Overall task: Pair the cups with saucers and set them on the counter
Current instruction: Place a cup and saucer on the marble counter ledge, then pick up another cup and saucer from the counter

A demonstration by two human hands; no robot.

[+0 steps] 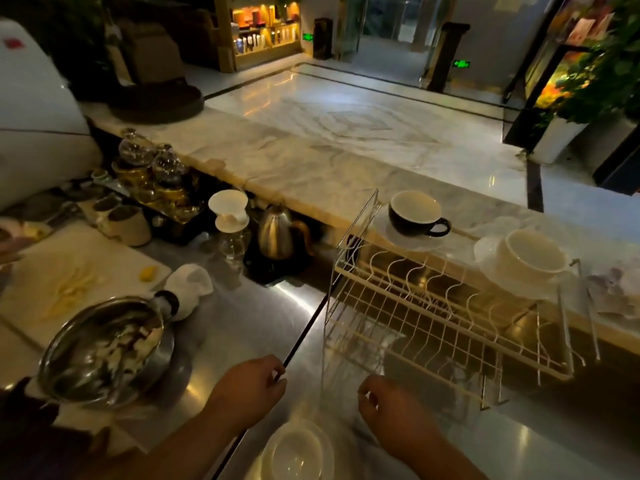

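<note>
- Black cup [414, 213] and white cup [530, 256] are sitting on saucers [398, 238] at the marble counter's [311, 161] near edge.
- Left hand [249, 389] and right hand [391, 410] are hanging loosely curled, empty, over the steel worktop [242, 323].

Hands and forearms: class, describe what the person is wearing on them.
The left hand and right hand are bare: no gloves, and no ring, watch or bracelet shows. Both forearms are uncovered to the frame's bottom edge; no sleeve is visible.
</note>
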